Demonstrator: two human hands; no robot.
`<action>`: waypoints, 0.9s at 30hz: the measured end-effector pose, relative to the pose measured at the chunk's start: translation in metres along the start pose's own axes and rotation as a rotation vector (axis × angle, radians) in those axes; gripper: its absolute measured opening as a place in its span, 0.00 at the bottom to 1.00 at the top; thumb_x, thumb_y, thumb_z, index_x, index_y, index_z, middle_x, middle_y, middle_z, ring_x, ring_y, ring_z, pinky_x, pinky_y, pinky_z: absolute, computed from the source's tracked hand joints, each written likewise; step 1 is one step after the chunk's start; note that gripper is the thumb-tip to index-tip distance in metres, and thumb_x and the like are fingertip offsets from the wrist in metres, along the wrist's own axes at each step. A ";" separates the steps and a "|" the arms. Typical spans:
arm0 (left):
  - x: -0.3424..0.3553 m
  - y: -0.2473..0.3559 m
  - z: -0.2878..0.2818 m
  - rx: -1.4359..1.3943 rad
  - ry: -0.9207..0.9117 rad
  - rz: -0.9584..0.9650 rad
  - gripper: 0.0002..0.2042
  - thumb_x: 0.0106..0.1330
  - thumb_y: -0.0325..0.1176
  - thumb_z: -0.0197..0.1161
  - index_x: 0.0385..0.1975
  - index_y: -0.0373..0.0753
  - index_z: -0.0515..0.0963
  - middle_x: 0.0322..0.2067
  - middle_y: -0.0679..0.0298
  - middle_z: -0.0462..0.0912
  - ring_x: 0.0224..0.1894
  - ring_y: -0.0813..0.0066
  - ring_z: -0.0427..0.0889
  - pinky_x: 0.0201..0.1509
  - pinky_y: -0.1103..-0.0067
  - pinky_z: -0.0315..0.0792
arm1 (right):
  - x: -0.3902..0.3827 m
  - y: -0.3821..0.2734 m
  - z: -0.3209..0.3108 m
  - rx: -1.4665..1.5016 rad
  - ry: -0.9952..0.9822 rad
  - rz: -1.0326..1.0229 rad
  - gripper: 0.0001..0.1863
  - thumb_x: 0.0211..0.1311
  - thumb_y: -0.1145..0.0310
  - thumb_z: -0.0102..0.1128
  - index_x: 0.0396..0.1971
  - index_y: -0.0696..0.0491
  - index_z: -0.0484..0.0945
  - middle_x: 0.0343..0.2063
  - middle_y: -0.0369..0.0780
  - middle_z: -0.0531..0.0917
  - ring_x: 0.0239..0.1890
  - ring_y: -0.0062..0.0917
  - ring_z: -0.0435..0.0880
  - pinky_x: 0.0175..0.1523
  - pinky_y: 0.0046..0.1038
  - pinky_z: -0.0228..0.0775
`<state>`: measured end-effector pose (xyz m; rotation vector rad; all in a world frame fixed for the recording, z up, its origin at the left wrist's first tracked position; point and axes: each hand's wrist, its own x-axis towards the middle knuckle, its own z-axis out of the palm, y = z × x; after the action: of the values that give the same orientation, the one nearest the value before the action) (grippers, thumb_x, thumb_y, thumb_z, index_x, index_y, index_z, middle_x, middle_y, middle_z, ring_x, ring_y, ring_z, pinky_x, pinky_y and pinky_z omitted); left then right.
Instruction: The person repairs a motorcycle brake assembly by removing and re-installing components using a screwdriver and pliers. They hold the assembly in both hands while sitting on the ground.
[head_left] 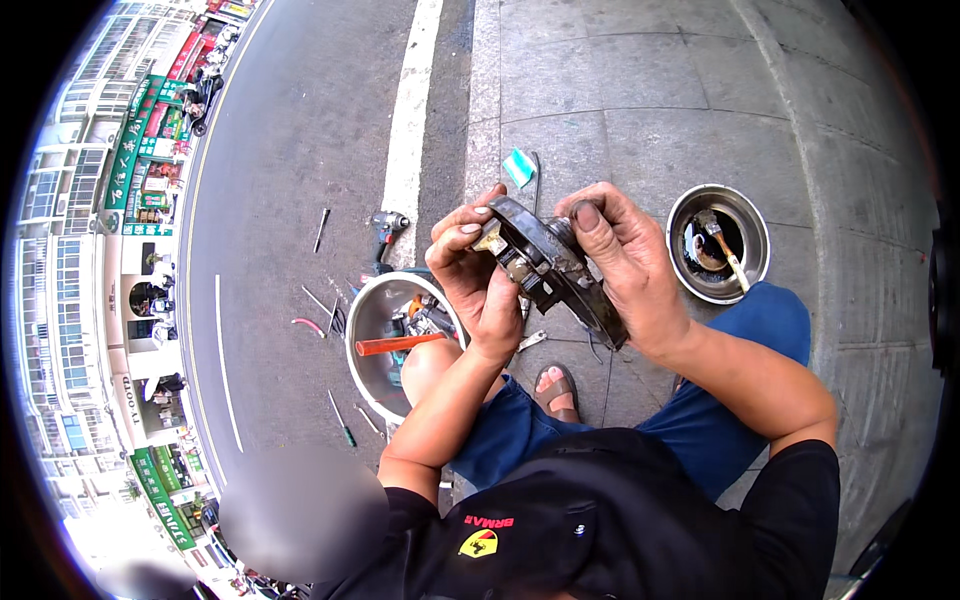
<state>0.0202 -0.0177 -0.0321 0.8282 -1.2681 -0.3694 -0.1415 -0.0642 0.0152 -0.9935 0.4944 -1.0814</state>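
Up in front of my chest, a dark, greasy round machine part (558, 262) is held tilted between both hands. Its rim is a curved metal plate, with smaller blocks and fittings on the side toward my left hand. My left hand (478, 275) grips that side, fingers at the upper edge and thumb underneath. On the other side, my right hand (628, 255) is closed round the part, its blackened thumb on top near a round hub. The part's exact kind cannot be made out.
At right stands a metal bowl (762, 235) with dark liquid and a paintbrush (725, 252). A larger metal basin (362, 365) of tools and an orange-red tube (385, 345) are at left. A power drill (388, 232), screwdriver (343, 420) and other tools lie on the road.
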 end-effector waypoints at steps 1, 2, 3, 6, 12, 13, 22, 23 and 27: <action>0.001 0.001 0.001 0.006 -0.002 0.003 0.24 0.65 0.33 0.63 0.58 0.45 0.63 0.57 0.56 0.66 0.67 0.41 0.67 0.69 0.51 0.67 | 0.000 0.000 -0.004 -0.013 -0.030 0.028 0.16 0.76 0.56 0.55 0.38 0.55 0.77 0.29 0.28 0.75 0.32 0.09 0.68 0.38 0.16 0.63; 0.002 0.001 0.001 0.011 -0.002 0.006 0.23 0.65 0.32 0.62 0.58 0.44 0.63 0.57 0.56 0.67 0.67 0.41 0.67 0.69 0.51 0.66 | -0.001 -0.001 -0.006 -0.027 -0.060 0.055 0.16 0.77 0.56 0.53 0.40 0.55 0.77 0.31 0.28 0.75 0.34 0.08 0.69 0.40 0.14 0.63; 0.002 0.002 0.003 0.004 0.005 0.004 0.23 0.65 0.32 0.62 0.58 0.44 0.63 0.57 0.56 0.67 0.67 0.41 0.67 0.69 0.51 0.66 | 0.000 -0.002 -0.010 -0.016 -0.086 0.079 0.15 0.78 0.56 0.53 0.42 0.54 0.77 0.32 0.29 0.77 0.35 0.09 0.72 0.42 0.15 0.66; 0.009 0.011 0.005 0.068 -0.037 0.040 0.22 0.62 0.26 0.59 0.57 0.41 0.64 0.56 0.54 0.68 0.65 0.46 0.70 0.70 0.50 0.64 | 0.002 0.013 -0.014 0.132 -0.059 0.125 0.14 0.78 0.58 0.52 0.43 0.54 0.77 0.33 0.32 0.80 0.37 0.11 0.77 0.43 0.17 0.71; 0.020 0.034 0.012 0.459 -0.076 -0.186 0.19 0.56 0.21 0.65 0.50 0.32 0.76 0.49 0.52 0.77 0.52 0.61 0.79 0.58 0.71 0.73 | 0.017 0.039 -0.042 0.770 -0.086 0.512 0.19 0.78 0.63 0.44 0.56 0.61 0.75 0.49 0.47 0.84 0.48 0.31 0.87 0.54 0.35 0.83; 0.021 0.036 0.011 0.477 -0.090 -0.217 0.20 0.56 0.24 0.68 0.50 0.32 0.77 0.48 0.52 0.78 0.51 0.59 0.80 0.57 0.71 0.74 | 0.017 0.043 -0.047 0.807 -0.112 0.556 0.20 0.77 0.63 0.45 0.56 0.61 0.75 0.51 0.47 0.84 0.49 0.32 0.86 0.55 0.36 0.83; 0.026 0.040 -0.007 0.449 -0.248 -0.217 0.39 0.50 0.40 0.77 0.63 0.29 0.72 0.54 0.47 0.78 0.58 0.54 0.79 0.63 0.67 0.73 | 0.023 0.048 -0.049 0.693 -0.140 0.669 0.25 0.77 0.58 0.44 0.62 0.60 0.71 0.58 0.49 0.80 0.57 0.35 0.83 0.62 0.40 0.78; 0.026 0.042 -0.007 0.383 -0.246 -0.254 0.43 0.49 0.42 0.78 0.65 0.30 0.69 0.55 0.47 0.77 0.59 0.53 0.79 0.64 0.66 0.72 | 0.024 0.048 -0.047 0.694 -0.167 0.661 0.26 0.77 0.58 0.45 0.63 0.60 0.70 0.59 0.49 0.79 0.58 0.35 0.82 0.63 0.40 0.78; 0.027 0.040 -0.022 0.346 -0.350 -0.237 0.54 0.44 0.48 0.81 0.72 0.32 0.59 0.61 0.48 0.74 0.64 0.54 0.75 0.69 0.65 0.66 | 0.027 0.045 -0.035 0.679 -0.272 0.614 0.27 0.77 0.59 0.46 0.67 0.60 0.66 0.64 0.48 0.74 0.63 0.34 0.78 0.66 0.38 0.74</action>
<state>0.0406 -0.0014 0.0138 1.2543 -1.5897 -0.5083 -0.1346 -0.0979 -0.0377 -0.3311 0.1578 -0.4805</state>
